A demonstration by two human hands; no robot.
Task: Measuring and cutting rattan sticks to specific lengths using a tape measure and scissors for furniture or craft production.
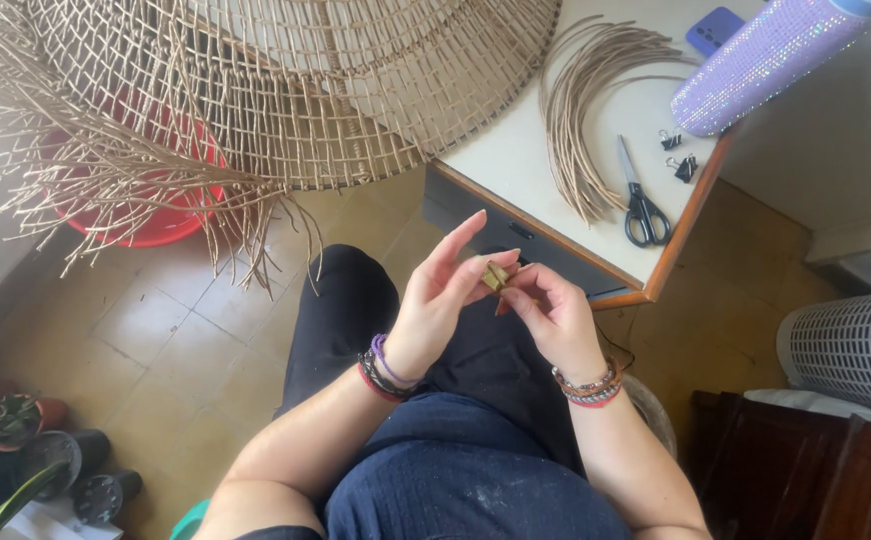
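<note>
Head view, frame centre: left hand (442, 305) and right hand (545, 310) pinching a small tan strip (495, 275) together, below woven cane shade (285, 90) upper left.

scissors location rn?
Head view, upper right: the scissors lie on the white table, between the bundle of cane strips and two binder clips.

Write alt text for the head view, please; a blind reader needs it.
Both hands, left hand and right hand, pinch a small tan piece above the person's lap. A large woven wicker shade with loose ends hangs ahead, and the table holds cane strips, scissors and clips.
</note>
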